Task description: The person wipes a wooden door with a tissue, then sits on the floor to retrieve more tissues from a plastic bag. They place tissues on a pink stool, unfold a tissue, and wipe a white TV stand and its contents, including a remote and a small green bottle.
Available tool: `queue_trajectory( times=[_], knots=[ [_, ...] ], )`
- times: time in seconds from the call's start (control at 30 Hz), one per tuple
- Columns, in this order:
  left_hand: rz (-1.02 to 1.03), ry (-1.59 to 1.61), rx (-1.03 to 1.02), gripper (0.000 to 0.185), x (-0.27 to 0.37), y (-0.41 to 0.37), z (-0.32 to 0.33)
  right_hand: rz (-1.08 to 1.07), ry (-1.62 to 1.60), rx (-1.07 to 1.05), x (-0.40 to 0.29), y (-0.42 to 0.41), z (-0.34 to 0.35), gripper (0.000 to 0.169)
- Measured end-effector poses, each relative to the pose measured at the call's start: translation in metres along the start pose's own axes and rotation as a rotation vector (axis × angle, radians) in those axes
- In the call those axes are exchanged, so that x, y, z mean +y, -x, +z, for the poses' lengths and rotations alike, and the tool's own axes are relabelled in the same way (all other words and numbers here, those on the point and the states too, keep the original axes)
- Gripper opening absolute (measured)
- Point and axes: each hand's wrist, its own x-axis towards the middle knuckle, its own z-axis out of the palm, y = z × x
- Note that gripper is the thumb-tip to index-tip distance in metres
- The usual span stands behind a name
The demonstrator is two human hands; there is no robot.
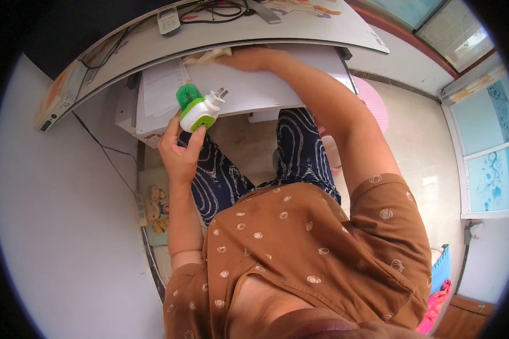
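My left hand (181, 148) grips a plug-in liquid mosquito repeller (199, 112), white and lime green with a green bottle, by its body. Its metal prongs point up and to the right, and it is held above the front left of a white pull-out desk shelf (254, 87). On that shelf, close under the desktop's edge, my right hand (252, 58) presses a cream cloth (208, 56). Some of the fingers are hidden or blurred there. White papers (163, 87) lie on the shelf's left part, beneath the cloth's left end.
Above the shelf juts the desktop (314, 31), bearing a cordless handset (168, 21), black cables (216, 12) and a monitor (80, 29). A white wall (68, 203) stands at left. A pink round stool (371, 104) is right of the shelf.
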Motion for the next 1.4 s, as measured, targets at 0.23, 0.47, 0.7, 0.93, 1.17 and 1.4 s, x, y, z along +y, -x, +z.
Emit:
queue_trajectory(
  times=[0.23,0.47,0.7,0.93,1.17,1.4],
  knots=[
    [-0.013,-0.021,-0.009,0.046,0.002,0.001,0.001,0.061,0.233,0.465,0.116,0.05,-0.032,0.055],
    [0.032,-0.071,-0.004,0.039,0.009,0.001,0.002,0.248,0.315,0.335,0.123,0.157,-0.027,0.061],
    [0.256,-0.65,-0.008,0.046,0.03,-0.025,0.015,-0.076,0.217,0.371,0.067,0.209,0.002,0.048],
    [0.188,-0.916,-0.182,0.05,0.024,-0.082,0.026,-0.184,0.28,0.367,0.037,0.204,0.005,0.059],
    [0.371,-0.937,-0.059,0.064,-0.002,-0.074,0.01,-0.258,0.381,0.394,0.034,0.201,0.001,0.057],
    [0.482,-1.036,0.052,0.088,-0.03,-0.062,0.002,-0.307,0.309,0.528,0.057,0.172,0.005,0.062]
  ],
)
